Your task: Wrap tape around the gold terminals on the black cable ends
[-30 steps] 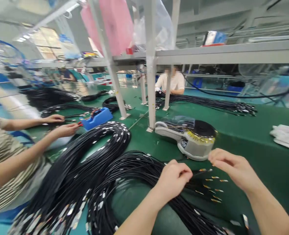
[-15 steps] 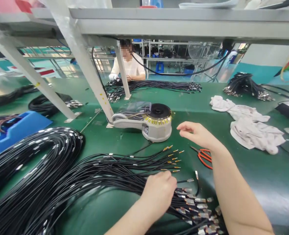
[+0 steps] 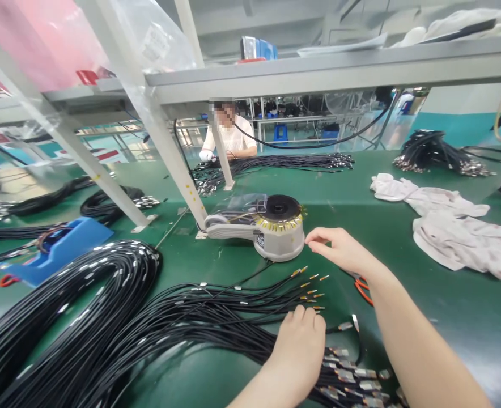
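Note:
My left hand (image 3: 300, 345) is closed over the black cables (image 3: 216, 317) near their metal-tipped ends; its fingers curl down onto them, and a cable with a silver tip sticks out to its right. My right hand (image 3: 338, 246) is raised at the right side of the round grey tape dispenser (image 3: 279, 243), thumb and fingertips pinched together close to its wall. Whatever may be between those fingertips is too small to make out. Several cable ends with yellow tape fan out below the dispenser. Orange-handled scissors (image 3: 363, 290) lie partly behind my right forearm.
White gloves (image 3: 467, 241) lie at the right. A blue tape holder (image 3: 69, 249) and coiled cables (image 3: 118, 266) are at the left. Shelf posts (image 3: 165, 147) stand behind the dispenser, under a grey shelf (image 3: 318, 73). Across the table, a person (image 3: 237, 136) handles another cable bundle (image 3: 293, 162).
The view has tilted up, showing more of the shelf. My right hand has come closer to the dispenser. My left hand has moved slightly right along the cable ends.

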The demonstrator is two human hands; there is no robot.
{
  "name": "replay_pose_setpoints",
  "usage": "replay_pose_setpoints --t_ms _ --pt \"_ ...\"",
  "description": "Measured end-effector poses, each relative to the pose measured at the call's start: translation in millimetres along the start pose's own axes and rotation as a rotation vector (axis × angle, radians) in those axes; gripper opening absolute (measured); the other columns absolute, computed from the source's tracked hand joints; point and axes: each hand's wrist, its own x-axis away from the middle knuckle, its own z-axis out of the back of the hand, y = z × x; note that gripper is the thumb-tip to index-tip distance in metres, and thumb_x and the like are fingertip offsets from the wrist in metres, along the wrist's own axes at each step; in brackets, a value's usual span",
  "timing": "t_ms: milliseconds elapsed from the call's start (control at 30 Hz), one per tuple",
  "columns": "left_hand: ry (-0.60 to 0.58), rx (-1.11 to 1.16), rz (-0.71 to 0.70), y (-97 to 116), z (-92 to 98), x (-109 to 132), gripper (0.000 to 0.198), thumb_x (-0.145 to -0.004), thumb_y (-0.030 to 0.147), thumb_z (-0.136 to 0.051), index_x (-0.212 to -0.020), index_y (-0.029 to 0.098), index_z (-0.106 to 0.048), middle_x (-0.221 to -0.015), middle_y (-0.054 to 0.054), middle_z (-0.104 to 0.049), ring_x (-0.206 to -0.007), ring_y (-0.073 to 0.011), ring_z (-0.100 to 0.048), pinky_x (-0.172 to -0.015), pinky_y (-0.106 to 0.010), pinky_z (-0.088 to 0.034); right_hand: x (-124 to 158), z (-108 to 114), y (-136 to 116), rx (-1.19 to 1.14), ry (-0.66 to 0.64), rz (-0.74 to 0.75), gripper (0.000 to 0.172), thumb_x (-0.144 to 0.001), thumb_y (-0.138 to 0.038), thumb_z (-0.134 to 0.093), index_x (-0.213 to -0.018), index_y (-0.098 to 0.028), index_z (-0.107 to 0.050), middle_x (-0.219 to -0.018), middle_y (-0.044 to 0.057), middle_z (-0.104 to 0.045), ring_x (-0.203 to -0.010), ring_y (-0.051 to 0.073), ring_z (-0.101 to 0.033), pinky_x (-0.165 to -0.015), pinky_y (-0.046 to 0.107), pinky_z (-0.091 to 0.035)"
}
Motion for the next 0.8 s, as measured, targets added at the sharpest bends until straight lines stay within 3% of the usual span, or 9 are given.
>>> replay_pose_setpoints --t_ms 200,267,467,633,800 --pt "0.292 0.989 0.165 -18 39.2 13 0.011 -0.085 0.021 -0.038 -0.092 0.019 -0.047 -0.061 0.002 -0.047 -0.054 -0.0122 -0.042 -0.053 -0.023 -0.033 -6 -3 9 -0.309 0.293 -0.154 0.010 -0.069 -0.027 -0.059 -0.072 -0.020 -0.065 -0.061 -0.001 -0.063 -0.061 0.017 -0.057 -0.064 0.030 -0.044" --pt "0.348 1.164 0.165 -23 52.1 14 0.017 -0.086 0.029 -0.039 -0.093 0.017 -0.051 -0.057 0.003 -0.045 -0.050 -0.0102 -0.039 -0.050 -0.022 -0.031 -13 -7 15 -0.385 0.347 -0.198 0.013 -0.069 -0.030 -0.060 -0.073 -0.018 -0.064 -0.058 0.000 -0.061 -0.059 0.016 -0.057 -0.064 0.030 -0.046" --pt "0.563 1.399 0.224 -35 62.8 13 0.022 -0.084 0.035 -0.048 -0.082 0.015 -0.057 -0.052 0.004 -0.043 -0.047 -0.0080 -0.039 -0.048 -0.021 -0.030 -55 -5 31 -0.531 0.409 -0.329 0.027 -0.072 -0.044 -0.059 -0.072 -0.017 -0.058 -0.062 0.004 -0.062 -0.053 0.014 -0.058 -0.055 0.029 -0.050" --pt "0.759 1.519 0.277 -49 74.2 13 0.020 -0.077 0.034 -0.057 -0.078 0.014 -0.060 -0.054 0.002 -0.050 -0.050 -0.0089 -0.045 -0.051 -0.022 -0.035 -84 4 32 -0.513 0.341 -0.438 0.037 -0.068 -0.049 -0.063 -0.070 -0.013 -0.060 -0.057 0.007 -0.061 -0.045 0.014 -0.056 -0.043 0.027 -0.047" --pt "0.806 1.589 0.284 -55 79.4 11 0.019 -0.071 0.031 -0.064 -0.074 0.013 -0.063 -0.060 -0.001 -0.056 -0.055 -0.0111 -0.050 -0.055 -0.024 -0.040 -95 3 29 -0.423 0.357 -0.444 0.019 -0.062 -0.029 -0.070 -0.056 -0.014 -0.060 -0.049 0.003 -0.057 -0.042 0.013 -0.052 -0.044 0.028 -0.045"
